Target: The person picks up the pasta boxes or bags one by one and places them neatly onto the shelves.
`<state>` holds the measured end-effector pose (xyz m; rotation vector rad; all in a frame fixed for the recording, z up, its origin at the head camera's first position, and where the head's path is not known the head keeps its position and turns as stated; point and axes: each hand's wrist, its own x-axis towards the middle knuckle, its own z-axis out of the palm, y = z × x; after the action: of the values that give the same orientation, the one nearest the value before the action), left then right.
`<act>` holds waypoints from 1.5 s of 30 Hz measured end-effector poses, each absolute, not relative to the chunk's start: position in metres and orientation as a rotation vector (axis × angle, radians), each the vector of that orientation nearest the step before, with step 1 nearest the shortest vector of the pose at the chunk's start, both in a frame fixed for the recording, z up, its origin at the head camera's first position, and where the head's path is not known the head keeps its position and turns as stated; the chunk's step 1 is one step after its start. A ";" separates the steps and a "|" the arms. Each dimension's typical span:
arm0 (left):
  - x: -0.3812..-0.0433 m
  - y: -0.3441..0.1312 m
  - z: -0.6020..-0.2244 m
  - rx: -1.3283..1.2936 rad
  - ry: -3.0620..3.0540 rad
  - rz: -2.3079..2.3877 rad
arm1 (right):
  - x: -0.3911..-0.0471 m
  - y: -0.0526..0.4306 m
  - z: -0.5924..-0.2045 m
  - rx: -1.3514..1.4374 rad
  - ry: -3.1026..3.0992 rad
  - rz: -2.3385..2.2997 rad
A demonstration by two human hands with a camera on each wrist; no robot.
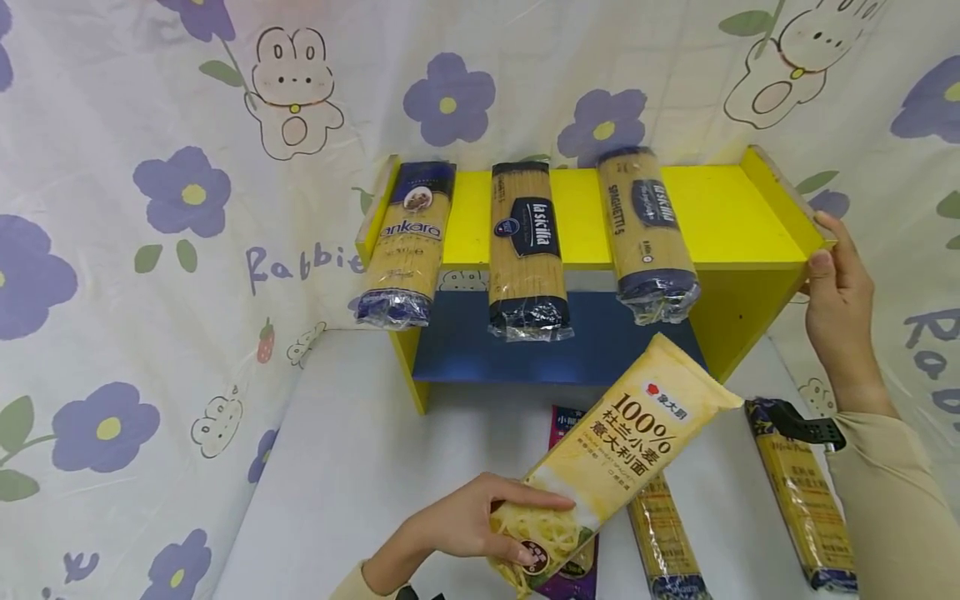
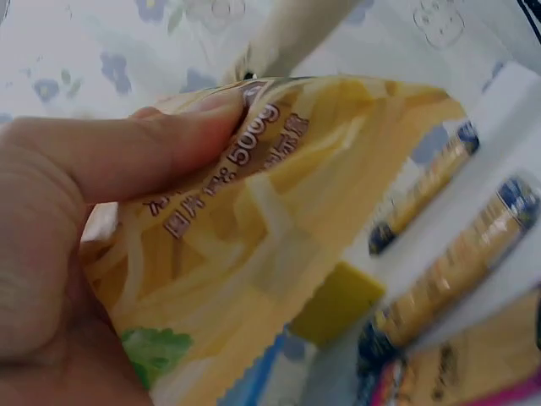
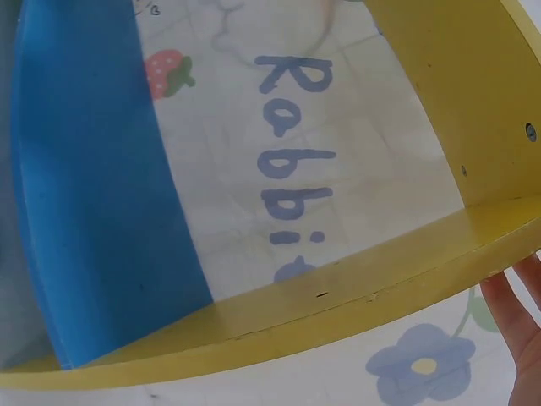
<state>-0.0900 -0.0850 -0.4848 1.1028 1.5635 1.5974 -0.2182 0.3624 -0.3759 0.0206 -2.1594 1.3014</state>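
Observation:
My left hand grips the lower end of a yellow spaghetti packet, thumb on the front; the packet tilts up to the right, in front of the shelf. Close up in the left wrist view, the left thumb presses the crinkled packet. My right hand holds the right side of a yellow shelf at its upper front corner. Only some right fingers show in the right wrist view, at the panel's outer side. Three spaghetti packs lie on the top: an ankara pack and two la sicilia packs, middle and right.
The shelf has a blue lower board. On the white table lie a purple-red pack, partly behind the held packet, and two more spaghetti packs, one nearer the middle and one at right. A patterned cloth hangs behind.

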 end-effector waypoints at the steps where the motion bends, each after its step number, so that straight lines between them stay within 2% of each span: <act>1: -0.090 -0.080 -0.481 1.129 1.556 1.597 | -0.218 0.362 -0.376 0.021 -2.158 1.300; 8: -0.095 -0.045 -0.454 1.309 1.608 1.585 | -0.219 0.362 -0.377 0.048 -2.140 1.325; 13: -0.101 -0.017 -0.436 1.328 1.674 1.619 | -0.217 0.362 -0.376 0.084 -2.107 1.389; 21: -0.115 0.020 -0.413 1.224 1.896 1.593 | -0.214 0.357 -0.368 0.034 -2.049 1.586; 30: -0.127 0.062 -0.380 1.139 1.913 1.658 | -0.211 0.354 -0.364 0.042 -2.141 1.380; 45: -0.141 0.129 -0.347 0.890 2.066 1.841 | -0.214 0.359 -0.368 0.074 -2.109 1.364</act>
<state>-0.1409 0.1288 -0.3473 0.8896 2.0658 1.8409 -0.2136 0.3590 -0.3683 0.0736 -2.1094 1.3637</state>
